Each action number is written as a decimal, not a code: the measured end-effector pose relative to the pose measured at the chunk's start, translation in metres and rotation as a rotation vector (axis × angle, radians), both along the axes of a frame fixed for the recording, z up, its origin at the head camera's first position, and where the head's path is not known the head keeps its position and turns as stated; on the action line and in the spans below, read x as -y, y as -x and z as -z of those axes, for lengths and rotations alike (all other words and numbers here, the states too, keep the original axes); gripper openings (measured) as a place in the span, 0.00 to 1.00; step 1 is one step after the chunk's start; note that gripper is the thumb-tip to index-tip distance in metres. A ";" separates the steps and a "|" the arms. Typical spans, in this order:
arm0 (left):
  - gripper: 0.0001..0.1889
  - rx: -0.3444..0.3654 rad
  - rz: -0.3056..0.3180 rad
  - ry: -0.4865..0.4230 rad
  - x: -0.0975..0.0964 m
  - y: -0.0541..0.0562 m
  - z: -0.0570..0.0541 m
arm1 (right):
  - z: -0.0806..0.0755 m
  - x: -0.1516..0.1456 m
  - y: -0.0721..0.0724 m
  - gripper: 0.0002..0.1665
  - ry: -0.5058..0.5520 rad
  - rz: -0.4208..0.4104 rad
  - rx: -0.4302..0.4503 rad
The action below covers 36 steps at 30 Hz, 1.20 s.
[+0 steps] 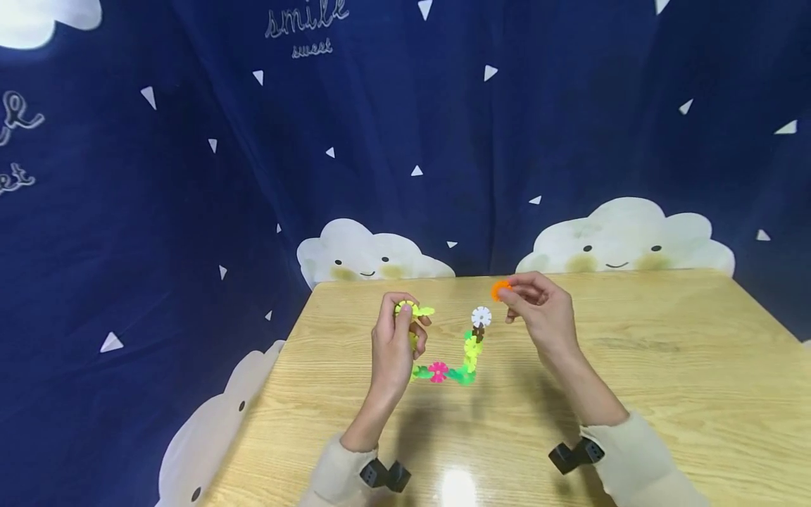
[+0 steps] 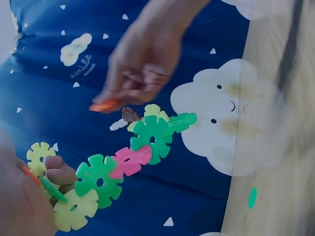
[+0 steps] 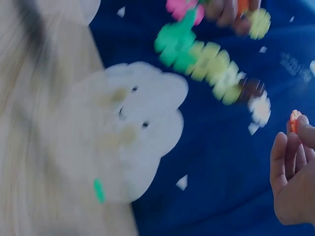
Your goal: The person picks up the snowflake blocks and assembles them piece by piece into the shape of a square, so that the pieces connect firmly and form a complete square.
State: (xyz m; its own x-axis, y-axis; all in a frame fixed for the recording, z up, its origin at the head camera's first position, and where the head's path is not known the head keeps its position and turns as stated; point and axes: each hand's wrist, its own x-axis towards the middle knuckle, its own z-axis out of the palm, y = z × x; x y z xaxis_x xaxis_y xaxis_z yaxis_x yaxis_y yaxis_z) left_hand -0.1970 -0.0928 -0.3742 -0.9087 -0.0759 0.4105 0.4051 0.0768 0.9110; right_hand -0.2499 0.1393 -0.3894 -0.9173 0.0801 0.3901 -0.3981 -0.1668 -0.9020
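Observation:
Above a wooden table (image 1: 665,366) my left hand (image 1: 400,331) grips the yellow end of a chain of snowflake discs (image 1: 457,362) that runs through green, pink and yellow pieces up to a brown and a white disc (image 1: 481,316). In the left wrist view the chain (image 2: 129,160) stretches from my fingers (image 2: 58,171) toward the other hand. My right hand (image 1: 533,299) pinches a single orange disc (image 1: 500,289) just right of the white end, apart from it. The right wrist view shows the orange disc (image 3: 294,121) at my fingertips and the chain (image 3: 211,56) blurred above.
A dark blue cloth with white clouds and triangles (image 1: 443,141) hangs behind and left of the table. A small green speck (image 2: 252,197) lies on the tabletop near its edge. Black wrist mounts (image 1: 573,454) sit on both sleeves.

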 end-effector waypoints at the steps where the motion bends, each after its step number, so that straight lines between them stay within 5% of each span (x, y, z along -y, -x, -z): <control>1: 0.10 -0.001 0.003 0.001 -0.001 -0.001 0.001 | -0.005 0.003 -0.005 0.09 0.002 -0.014 -0.015; 6: 0.10 -0.031 0.020 0.003 -0.008 -0.002 0.003 | -0.021 0.013 -0.026 0.11 -0.054 -0.086 -0.084; 13: 0.12 -0.108 0.082 -0.001 -0.021 -0.005 0.007 | -0.024 0.020 -0.039 0.11 -0.133 -0.153 -0.123; 36: 0.13 -0.134 0.141 0.053 -0.047 -0.005 0.003 | -0.029 0.014 -0.052 0.08 -0.254 -0.049 -0.192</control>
